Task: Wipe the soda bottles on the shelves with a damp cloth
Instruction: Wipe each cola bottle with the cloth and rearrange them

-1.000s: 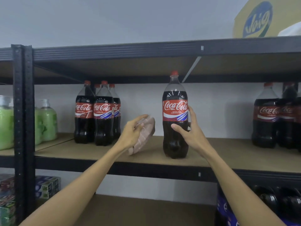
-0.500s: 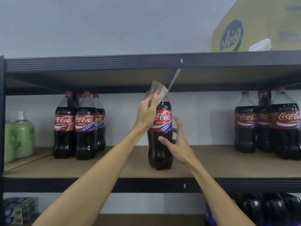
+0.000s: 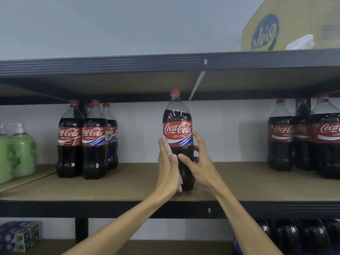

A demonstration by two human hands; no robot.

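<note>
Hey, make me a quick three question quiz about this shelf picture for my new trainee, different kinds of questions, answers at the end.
1. True or false: the middle bottle lies on its side.
2. Fill in: the right hand grips the ___.
3. What presses the cloth flat against that bottle? A the left hand; B the right hand; C nothing, it hangs loose.

Key: 1 false, it stands upright on the shelf. 2 middle bottle. 3 A.
</note>
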